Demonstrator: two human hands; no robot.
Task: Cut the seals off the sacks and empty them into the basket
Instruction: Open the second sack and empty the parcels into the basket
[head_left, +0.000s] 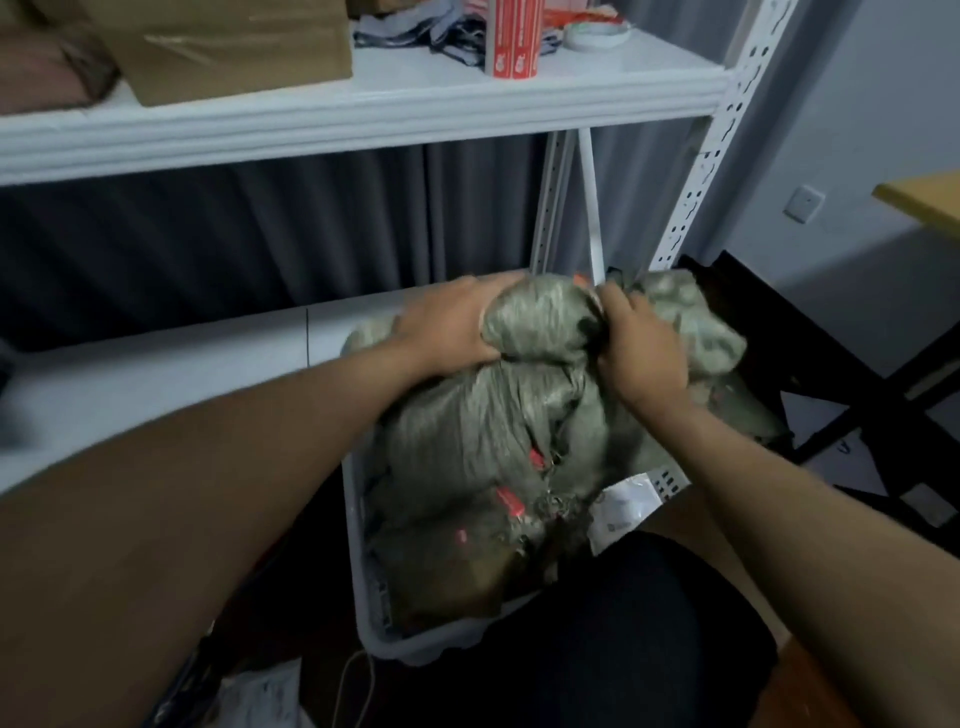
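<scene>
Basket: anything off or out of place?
Yes: the basket is overfilled. Bunched green sacks heap above its rim, red seals on. Left hand and right hand grip the top sack.

I have one wide-angle head view only; it looks forward and steeply down, close over the white plastic basket (363, 587); white metal shelving (363, 111) fills its upper half.

We saw olive-green woven sacks (498, 431) heaped in the white plastic basket (363, 587), crumpled, red seals (511, 501) showing on the lower ones.
</scene>
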